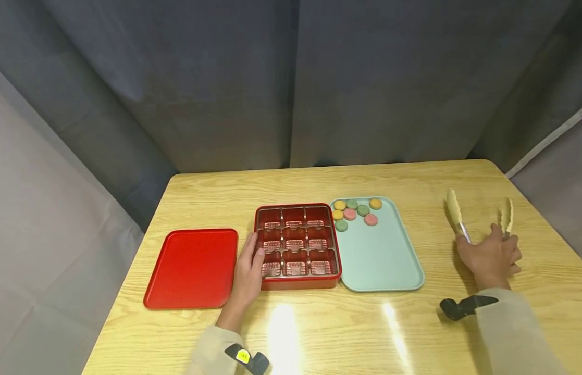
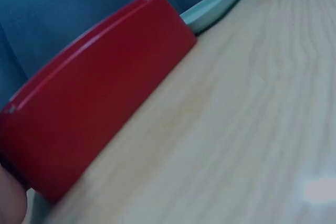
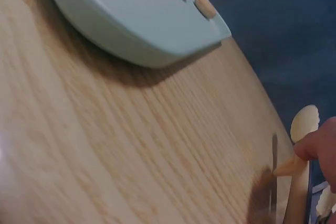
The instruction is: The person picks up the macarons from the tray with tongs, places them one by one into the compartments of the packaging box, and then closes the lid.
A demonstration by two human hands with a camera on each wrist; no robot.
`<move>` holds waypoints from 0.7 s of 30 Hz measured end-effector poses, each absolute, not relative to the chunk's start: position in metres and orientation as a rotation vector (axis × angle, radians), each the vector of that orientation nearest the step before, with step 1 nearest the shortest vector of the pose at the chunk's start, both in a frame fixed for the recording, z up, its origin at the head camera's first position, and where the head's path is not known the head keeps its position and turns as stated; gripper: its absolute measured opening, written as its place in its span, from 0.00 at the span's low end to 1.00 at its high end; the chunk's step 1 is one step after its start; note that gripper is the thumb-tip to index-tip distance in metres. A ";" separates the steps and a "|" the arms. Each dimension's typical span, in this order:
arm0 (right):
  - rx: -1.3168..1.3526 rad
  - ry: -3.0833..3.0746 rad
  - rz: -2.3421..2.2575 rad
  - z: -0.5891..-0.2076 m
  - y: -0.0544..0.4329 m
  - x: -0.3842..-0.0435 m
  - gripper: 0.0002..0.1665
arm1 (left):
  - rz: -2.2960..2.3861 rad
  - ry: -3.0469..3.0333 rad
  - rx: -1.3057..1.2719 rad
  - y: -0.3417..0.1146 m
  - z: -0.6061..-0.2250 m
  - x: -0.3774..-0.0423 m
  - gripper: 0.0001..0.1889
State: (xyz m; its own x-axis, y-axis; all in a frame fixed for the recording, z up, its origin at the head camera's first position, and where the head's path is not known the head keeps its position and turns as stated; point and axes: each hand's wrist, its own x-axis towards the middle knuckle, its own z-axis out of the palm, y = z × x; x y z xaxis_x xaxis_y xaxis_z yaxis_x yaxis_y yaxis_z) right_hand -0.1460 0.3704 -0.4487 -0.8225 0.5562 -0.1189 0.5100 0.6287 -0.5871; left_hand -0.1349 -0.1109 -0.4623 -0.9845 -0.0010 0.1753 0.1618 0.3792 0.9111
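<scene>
One wood-grained table, yellowish in the head view, fills the lower half of the frame; its far corners are rounded, and bright reflections streak its surface at lower centre. Dark grey curtains hang in folds behind it, meeting at a vertical seam at upper centre; paler fabric covers the left edge of the frame. A red box with nine compartments stands at centre, between a flat red panel at lower left and a mint tray to the right, the latter bearing eight pink, green and yellow rounds along its upper part. The left hand touches the box's left side, fingers extended along the wall, thumb near the rim. The right hand, at right, clasps cream-tipped tongs between thumb and fingers; the tongs' arms stand wide apart, tips directed up the frame.
</scene>
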 end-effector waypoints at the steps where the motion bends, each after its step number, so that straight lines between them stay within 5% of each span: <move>1: -0.919 -2.770 0.951 -0.449 0.372 -0.146 0.56 | -1.679 -2.468 -0.144 -0.110 -0.464 -0.134 0.27; 14: -1.117 -2.708 0.918 -0.459 0.377 -0.144 0.73 | -1.879 -2.273 -0.137 -0.109 -0.482 -0.129 0.25; 21: -1.010 -2.745 0.914 -0.462 0.379 -0.141 0.71 | -1.964 -2.247 -0.101 -0.111 -0.482 -0.132 0.28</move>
State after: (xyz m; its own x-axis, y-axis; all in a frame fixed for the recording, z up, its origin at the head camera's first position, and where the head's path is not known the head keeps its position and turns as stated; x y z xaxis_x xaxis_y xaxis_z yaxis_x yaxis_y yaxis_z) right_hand -0.1412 0.3785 -0.4624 -0.7800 0.6127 -0.1269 0.5666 0.6055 -0.5589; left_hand -0.1319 -0.1114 -0.4825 -0.9856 -0.0516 0.1609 0.1525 0.1378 0.9786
